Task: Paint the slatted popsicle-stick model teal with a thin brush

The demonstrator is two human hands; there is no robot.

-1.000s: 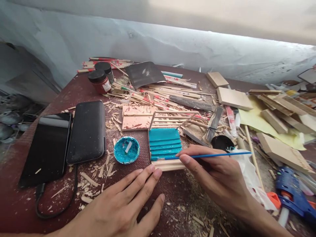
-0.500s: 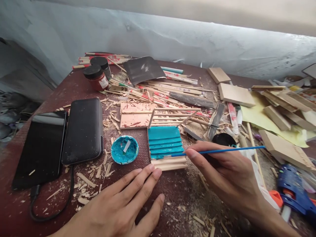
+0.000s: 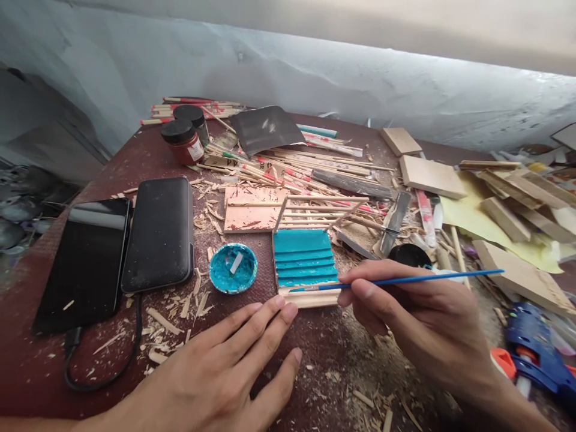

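Observation:
A small wooden model (image 3: 302,257) with a stick-built frame at its back stands on the table. Its ridged surface is painted turquoise, while the front strips are bare wood. My right hand (image 3: 411,318) grips a thin blue paintbrush (image 3: 414,279), and its bristle tip lies at the bare strips just below the paint. Fingers stretched out, my left hand (image 3: 234,360) rests with its fingertips at the model's front left corner. To the left sits a small bowl (image 3: 233,268) of turquoise paint with a whitish piece in it.
A phone (image 3: 83,264) and a black power bank (image 3: 158,234) with a cable lie at left. Behind are paint jars (image 3: 182,141), wooden sticks (image 3: 288,168) and black sandpaper (image 3: 267,129). Wood blocks (image 3: 432,176) and a blue glue gun (image 3: 535,342) are at right. Shavings litter the table.
The brush tip has moved slightly toward me, from the painted ridge's lower edge onto the bare strips. My left hand stays at the model's corner. The whole view has shifted slightly.

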